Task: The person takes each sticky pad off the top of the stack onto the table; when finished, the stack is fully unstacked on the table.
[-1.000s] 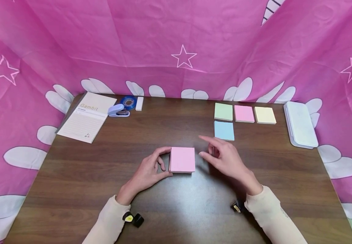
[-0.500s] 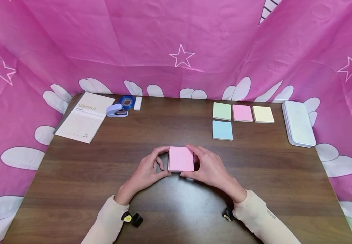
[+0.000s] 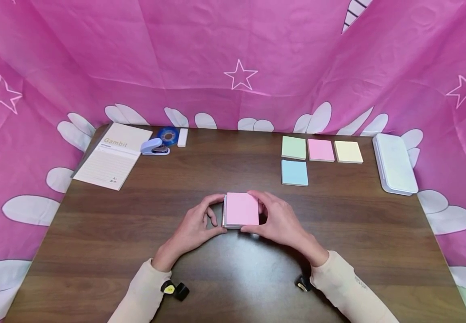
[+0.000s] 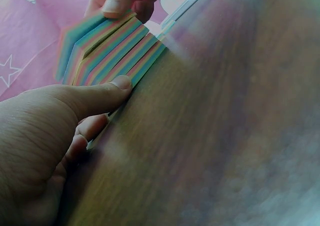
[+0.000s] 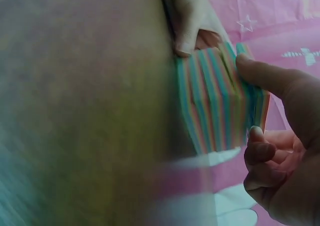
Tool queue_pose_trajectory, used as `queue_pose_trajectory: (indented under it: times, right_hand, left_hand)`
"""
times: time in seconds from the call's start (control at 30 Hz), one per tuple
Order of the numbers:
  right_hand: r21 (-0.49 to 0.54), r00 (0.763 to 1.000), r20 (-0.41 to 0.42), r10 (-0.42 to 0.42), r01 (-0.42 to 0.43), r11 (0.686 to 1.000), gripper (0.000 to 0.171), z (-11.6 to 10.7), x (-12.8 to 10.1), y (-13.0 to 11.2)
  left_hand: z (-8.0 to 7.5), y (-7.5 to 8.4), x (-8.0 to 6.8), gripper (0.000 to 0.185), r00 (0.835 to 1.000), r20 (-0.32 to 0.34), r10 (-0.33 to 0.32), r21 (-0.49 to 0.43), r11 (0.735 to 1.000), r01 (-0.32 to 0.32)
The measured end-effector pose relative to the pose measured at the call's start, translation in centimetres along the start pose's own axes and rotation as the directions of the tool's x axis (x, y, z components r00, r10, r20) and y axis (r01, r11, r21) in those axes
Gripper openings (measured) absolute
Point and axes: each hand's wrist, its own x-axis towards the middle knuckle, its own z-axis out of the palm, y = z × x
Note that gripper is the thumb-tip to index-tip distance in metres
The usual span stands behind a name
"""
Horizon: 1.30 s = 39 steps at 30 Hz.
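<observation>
A thick block of sticky notes with a pink top sheet sits mid-table. Its sides are striped in several colours. My left hand grips its left side, thumb at the near corner and fingers curled round the far corner. In the left wrist view the left thumb presses the lower layers. My right hand grips the right side, thumb on the near edge. In the right wrist view the right hand pinches the stack, and the upper layers look slightly parted from the lower ones.
On the brown table, small green, pink, yellow and blue pads lie at the back right beside a white case. A notepad, stapler, tape roll and white eraser lie back left. Pink cloth surrounds the table.
My right hand moved left from beside the block and took hold of its right side. The left hand kept its grip on the left side.
</observation>
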Motion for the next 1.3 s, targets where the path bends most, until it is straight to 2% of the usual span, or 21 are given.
queue_pose_trajectory:
  times: [0.17,0.37,0.57,0.8,0.97,1.13,1.3]
  right_hand:
    - [0.048,1.0,-0.01,0.018,-0.018,0.999,0.09,-1.9,0.3,0.9]
    - [0.104,0.998,-0.033,0.05,-0.046,0.993,0.087,-5.2,0.6,3.1]
    - [0.076,0.992,-0.077,0.095,-0.09,0.993,0.085,-9.0,0.5,7.3]
    - [0.054,0.975,-0.081,0.208,-0.204,0.978,0.082,-12.3,-1.0,12.8]
    - [-0.015,0.962,-0.08,0.26,-0.262,0.965,0.081,-13.6,-2.0,15.5]
    - [-0.087,0.957,-0.043,0.286,-0.289,0.953,0.081,-13.7,-2.6,17.1]
    - [-0.075,0.949,-0.033,0.314,-0.316,0.946,0.09,-13.4,-2.8,17.8]
  left_hand:
    - [0.0,0.0,0.0,0.091,1.0,0.008,-0.027,0.0,1.0,0.027]
    - [0.0,0.1,0.0,0.092,1.0,0.01,-0.026,-0.001,1.0,0.026]
    - [0.0,0.1,0.0,0.092,1.0,0.01,-0.02,0.0,1.0,0.02]
    - [0.1,0.0,-0.1,0.092,1.0,0.009,-0.013,-0.006,1.0,0.013]
    - [0.0,0.1,-0.1,0.092,1.0,0.005,-0.01,-0.006,1.0,0.01]
    - [0.0,0.2,-0.2,0.092,1.0,0.003,-0.006,-0.004,1.0,0.006]
    - [0.0,0.1,-0.1,0.092,1.0,0.006,-0.007,0.002,1.0,0.007]
